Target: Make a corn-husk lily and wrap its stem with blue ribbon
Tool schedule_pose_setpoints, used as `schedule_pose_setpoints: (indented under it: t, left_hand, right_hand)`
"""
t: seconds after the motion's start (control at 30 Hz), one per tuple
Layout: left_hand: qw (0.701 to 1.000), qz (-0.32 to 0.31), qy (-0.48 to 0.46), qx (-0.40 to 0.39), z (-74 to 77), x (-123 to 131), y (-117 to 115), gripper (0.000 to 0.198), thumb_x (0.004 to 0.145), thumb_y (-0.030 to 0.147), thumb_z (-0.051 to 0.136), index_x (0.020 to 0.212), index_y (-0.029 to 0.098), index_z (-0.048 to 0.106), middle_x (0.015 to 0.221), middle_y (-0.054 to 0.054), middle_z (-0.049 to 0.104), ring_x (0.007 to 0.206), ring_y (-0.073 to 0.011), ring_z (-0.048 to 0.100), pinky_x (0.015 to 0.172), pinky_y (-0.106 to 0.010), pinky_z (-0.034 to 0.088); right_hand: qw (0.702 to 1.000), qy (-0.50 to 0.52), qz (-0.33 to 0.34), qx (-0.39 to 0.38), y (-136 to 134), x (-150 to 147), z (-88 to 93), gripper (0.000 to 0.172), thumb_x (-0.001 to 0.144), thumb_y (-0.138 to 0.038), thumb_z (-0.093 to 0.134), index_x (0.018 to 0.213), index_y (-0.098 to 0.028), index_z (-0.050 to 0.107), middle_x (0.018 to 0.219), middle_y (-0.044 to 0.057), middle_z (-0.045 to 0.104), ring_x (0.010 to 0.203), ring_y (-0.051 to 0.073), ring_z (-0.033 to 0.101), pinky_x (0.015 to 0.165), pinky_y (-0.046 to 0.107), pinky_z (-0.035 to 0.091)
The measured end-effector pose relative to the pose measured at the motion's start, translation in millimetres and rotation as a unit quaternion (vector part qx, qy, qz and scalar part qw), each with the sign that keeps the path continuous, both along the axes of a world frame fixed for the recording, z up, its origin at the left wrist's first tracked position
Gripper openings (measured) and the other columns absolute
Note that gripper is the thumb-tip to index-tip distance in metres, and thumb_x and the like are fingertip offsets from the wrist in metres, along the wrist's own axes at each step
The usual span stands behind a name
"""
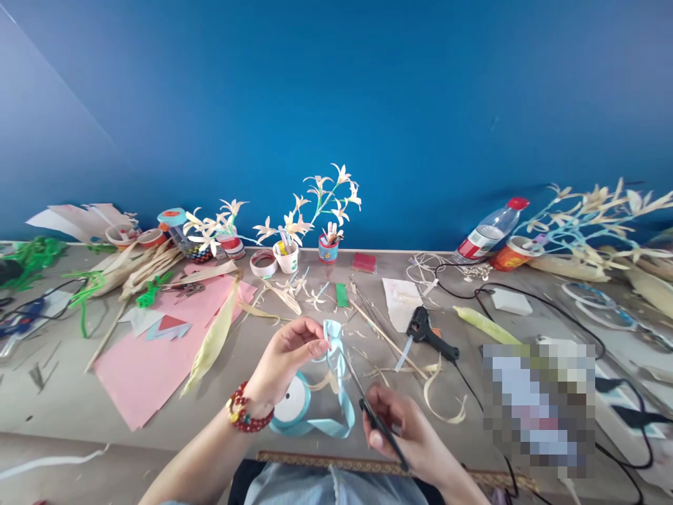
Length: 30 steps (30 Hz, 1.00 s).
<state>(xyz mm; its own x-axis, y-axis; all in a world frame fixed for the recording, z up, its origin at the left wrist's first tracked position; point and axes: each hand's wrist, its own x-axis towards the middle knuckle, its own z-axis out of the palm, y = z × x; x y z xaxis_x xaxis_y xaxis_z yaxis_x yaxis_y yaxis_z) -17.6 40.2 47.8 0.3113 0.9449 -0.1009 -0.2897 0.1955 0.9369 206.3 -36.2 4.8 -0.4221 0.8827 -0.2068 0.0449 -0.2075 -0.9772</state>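
Pale blue ribbon [347, 412], black-handled scissors [374, 419], pink paper [139, 375]

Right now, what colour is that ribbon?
The ribbon is light blue, seen best in the head view.

Offering no word, brand, number or sign clear enough to read. Wearing a red-and-white label [476, 243], too small to make out, on the bottle [495, 224] at the right of the frame. Showing a green mark [291, 266], blurred past reading, on the white cup [284, 260] near the centre. Carrying a yellow mark [328, 248], equally unclear, on the blue-and-red cup [329, 255] just right of centre-left. Being unreadable under the pixelated patch [539, 410], lower right.
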Motion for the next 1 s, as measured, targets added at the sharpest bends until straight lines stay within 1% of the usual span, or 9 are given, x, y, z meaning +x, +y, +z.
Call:
schedule_pose_setpoints:
  t: [0.23,0.33,0.4,0.47,0.57,0.7,0.77,0.87,1.0]
  left_hand:
    - [1.0,0.005,-0.016,-0.006,-5.2,7,-11,0.016,0.077,0.025,0.078,0.079,0.017,0.065,0.077,-0.001,0.066,0.072,-0.0117,0.057,0.071,-0.023,0.045]
    - [0.999,-0.009,0.044,0.027,1.2,1,-11,0.015,0.08,0.028,0.075,0.081,0.017,0.065,0.076,0.0,0.064,0.07,-0.0115,0.055,0.067,-0.022,0.043]
    - [0.99,-0.038,0.12,0.067,11.5,-6,-7,0.013,0.081,0.028,0.072,0.083,0.017,0.066,0.077,-0.001,0.063,0.069,-0.012,0.055,0.064,-0.022,0.042]
    - [0.965,-0.087,0.213,0.125,26.0,-14,0,0.01,0.082,0.026,0.07,0.081,0.017,0.067,0.077,-0.002,0.064,0.068,-0.0129,0.057,0.064,-0.024,0.043]
    - [0.925,-0.114,0.299,0.206,49.7,-24,14,0.008,0.083,0.025,0.067,0.08,0.018,0.069,0.081,-0.003,0.068,0.076,-0.0156,0.061,0.073,-0.026,0.045]
    - [0.89,-0.177,0.349,0.235,72.6,-30,30,0.008,0.083,0.026,0.065,0.082,0.019,0.071,0.081,-0.002,0.071,0.074,-0.0158,0.063,0.07,-0.026,0.046]
    - [0.867,-0.205,0.372,0.259,77.8,-29,37,0.008,0.083,0.025,0.066,0.082,0.02,0.072,0.081,-0.002,0.073,0.075,-0.0159,0.064,0.071,-0.026,0.046]
    - [0.838,-0.274,0.362,0.304,79.1,-23,49,0.008,0.081,0.024,0.066,0.081,0.021,0.074,0.079,-0.001,0.073,0.073,-0.0156,0.065,0.067,-0.024,0.045]
    - [0.808,-0.387,0.332,0.296,75.9,-11,65,0.009,0.08,0.023,0.067,0.08,0.023,0.076,0.077,-0.001,0.074,0.07,-0.0161,0.067,0.066,-0.024,0.046]
  right_hand:
    - [1.0,0.011,0.014,-0.009,12,-3,6.1,0.056,0.064,-0.066,0.076,0.073,-0.019,0.047,0.065,-0.001,0.055,0.054,0.01,0.04,0.05,0.024,0.027]
    - [1.0,-0.017,0.024,-0.006,17,13,12.9,0.055,0.063,-0.066,0.076,0.073,-0.02,0.047,0.064,-0.001,0.055,0.053,0.01,0.04,0.05,0.024,0.028]
    - [0.997,-0.057,0.047,0.003,22,27,21.0,0.051,0.064,-0.061,0.077,0.071,-0.02,0.047,0.063,-0.002,0.054,0.053,0.01,0.04,0.05,0.024,0.029]
    - [0.989,-0.102,0.1,0.026,27,42,31.8,0.046,0.065,-0.052,0.079,0.067,-0.02,0.047,0.06,-0.003,0.051,0.051,0.009,0.038,0.048,0.023,0.027]
    - [0.969,-0.176,0.165,0.055,34,60,50.0,0.038,0.065,-0.039,0.081,0.066,-0.021,0.048,0.058,-0.005,0.048,0.05,0.009,0.037,0.045,0.022,0.026]
    - [0.969,-0.196,0.147,0.027,41,71,70.9,0.023,0.074,-0.031,0.07,0.071,-0.022,0.049,0.062,-0.002,0.056,0.05,0.011,0.046,0.046,0.023,0.031]
    - [0.973,-0.176,0.148,0.012,47,71,77.6,0.022,0.075,-0.033,0.069,0.073,-0.022,0.05,0.067,0.0,0.058,0.053,0.012,0.049,0.047,0.024,0.033]
    - [0.96,-0.197,0.194,0.046,60,69,82.1,0.029,0.071,-0.034,0.074,0.067,-0.021,0.048,0.061,-0.002,0.056,0.053,0.011,0.044,0.048,0.023,0.031]
    - [0.949,-0.215,0.225,0.04,72,64,81.9,0.033,0.072,-0.038,0.074,0.065,-0.02,0.047,0.057,-0.005,0.05,0.052,0.009,0.039,0.048,0.022,0.029]
